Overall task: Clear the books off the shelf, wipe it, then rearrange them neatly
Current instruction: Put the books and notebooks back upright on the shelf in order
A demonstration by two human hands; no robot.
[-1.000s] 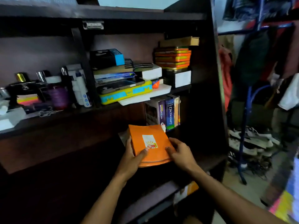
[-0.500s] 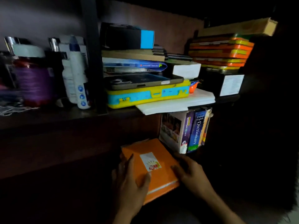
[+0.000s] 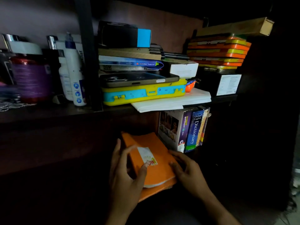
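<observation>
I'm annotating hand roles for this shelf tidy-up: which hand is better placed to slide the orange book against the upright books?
Probably the left hand: it grips the orange softcover book on the side away from the upright row of books, so it can push toward them. The right hand lies between the two.

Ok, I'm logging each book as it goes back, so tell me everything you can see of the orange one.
The orange book has a plain, smooth orange cover with a small pale sticker bearing a colourful mark. White page edges show at its near end. It is closed and lies tilted in the dim lower shelf, just left of the upright blue dictionary. The left hand grips its left edge, thumb on the sticker; the right hand holds its right edge.
</observation>
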